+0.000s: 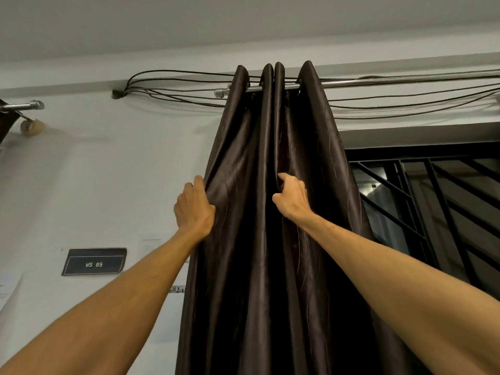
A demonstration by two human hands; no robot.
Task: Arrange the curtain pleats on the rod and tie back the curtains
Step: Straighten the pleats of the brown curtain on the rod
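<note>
A dark brown curtain [251, 239] hangs bunched in several tight pleats at the left end of a steel rod [378, 83]. My left hand [193, 205] grips the curtain's left edge, its fingers curled round the outer fold. My right hand [292, 197] reaches into a middle pleat, fingers hooked round a fold and partly hidden in the cloth. Both arms stretch upward. No tie-back is in view.
Several dark cables [176, 87] run along the wall behind the rod. A window with a black metal grille [433, 201] lies to the right. Left, a second rod end [29, 106] and a dark "WS 05" sign [94, 262] sit on the white wall.
</note>
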